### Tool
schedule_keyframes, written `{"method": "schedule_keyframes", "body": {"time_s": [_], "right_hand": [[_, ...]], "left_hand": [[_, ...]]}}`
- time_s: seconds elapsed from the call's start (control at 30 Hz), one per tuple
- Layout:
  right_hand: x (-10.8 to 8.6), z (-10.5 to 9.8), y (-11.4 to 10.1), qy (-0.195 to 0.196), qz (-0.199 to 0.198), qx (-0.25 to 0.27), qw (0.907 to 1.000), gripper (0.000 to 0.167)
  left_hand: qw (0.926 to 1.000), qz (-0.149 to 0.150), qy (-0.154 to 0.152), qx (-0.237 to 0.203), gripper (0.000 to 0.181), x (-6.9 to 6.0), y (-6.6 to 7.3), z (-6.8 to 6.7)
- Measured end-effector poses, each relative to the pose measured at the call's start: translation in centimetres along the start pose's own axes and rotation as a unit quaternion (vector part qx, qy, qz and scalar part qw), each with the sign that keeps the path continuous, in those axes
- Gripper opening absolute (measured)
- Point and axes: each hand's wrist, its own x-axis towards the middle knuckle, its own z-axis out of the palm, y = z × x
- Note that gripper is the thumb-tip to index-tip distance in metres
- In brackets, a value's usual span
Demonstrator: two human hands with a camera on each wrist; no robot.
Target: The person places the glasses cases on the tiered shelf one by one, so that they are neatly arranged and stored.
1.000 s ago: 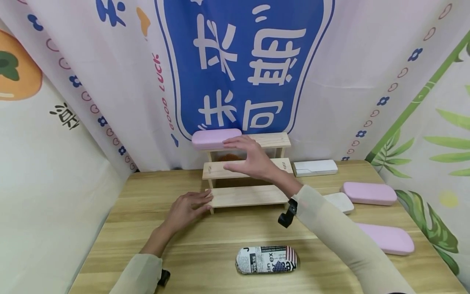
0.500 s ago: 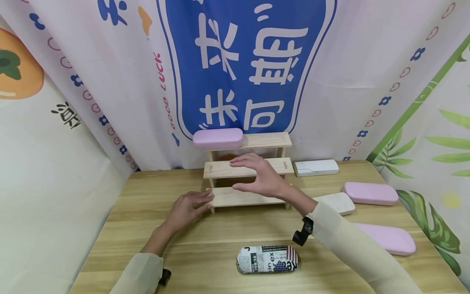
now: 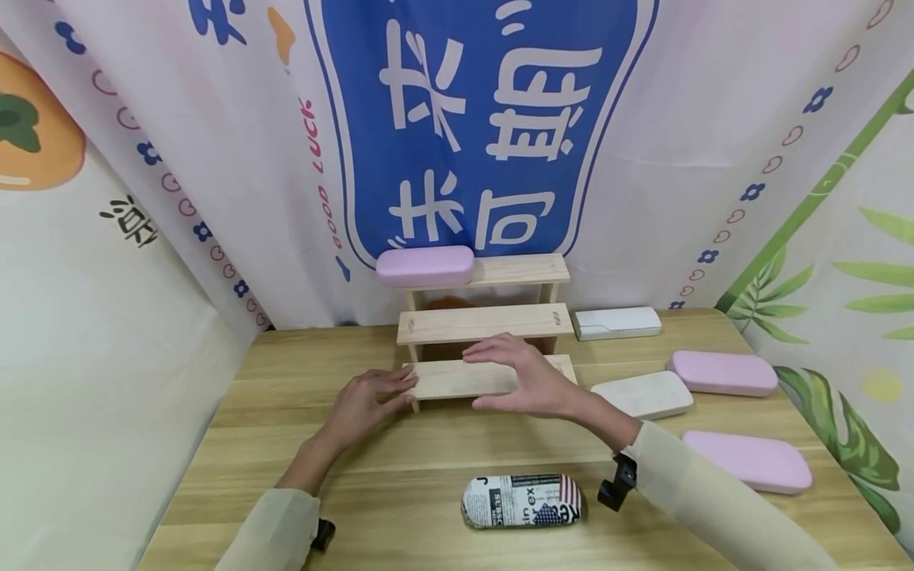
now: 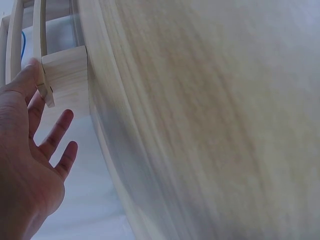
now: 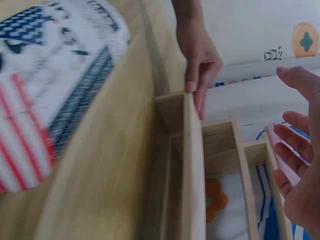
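A three-tier wooden display stand stands at the back of the table. My left hand pinches the left end of its lowest board, thumb at the front edge; the left wrist view shows the thumb and index finger about the board, other fingers apart. My right hand hovers over the lowest tier, thumb and fingers spread, holding nothing. On the top tier's left half lies a pink glasses case. A newspaper-print glasses case lies on the table in front of the stand, and appears large in the right wrist view.
Right of the stand lie a white rectangular case, a white rounded case and two pink cases, one farther back and one nearer. Printed curtains hang behind and beside the wooden table.
My right hand has drawn back from beside the pink case on the top tier, down and toward me to the lowest tier. The left hand keeps its place on the stand.
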Motion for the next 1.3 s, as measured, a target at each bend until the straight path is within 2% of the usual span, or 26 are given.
{"method": "schedule_keyframes", "body": {"time_s": [0.27,0.8,0.97,1.1,1.3], "right_hand": [[-3.0,0.8,0.4,-0.042,0.007,0.004,0.9991,0.065],[-7.7,0.9,0.2,-0.102,0.033,-0.007,0.9942,0.071],[-9.0,1.1,0.6,-0.109,0.018,-0.010,0.9938,0.071],[-9.9,1.4,0.8,-0.109,-0.014,-0.013,0.9939,0.071],[-11.0,1.7,0.5,-0.103,-0.023,0.010,0.9944,0.074]], "left_hand": [[0.9998,0.015,0.013,-0.002,0.034,0.0,-0.1,0.2],[0.9999,0.008,0.009,-0.004,0.035,-0.1,-0.1,0.0],[0.9999,0.009,0.009,-0.006,0.035,-0.2,0.1,0.0],[0.9998,0.011,0.012,-0.006,0.034,-0.2,0.0,0.0],[0.9997,0.016,0.016,-0.004,0.034,-0.1,0.0,0.2]]}}
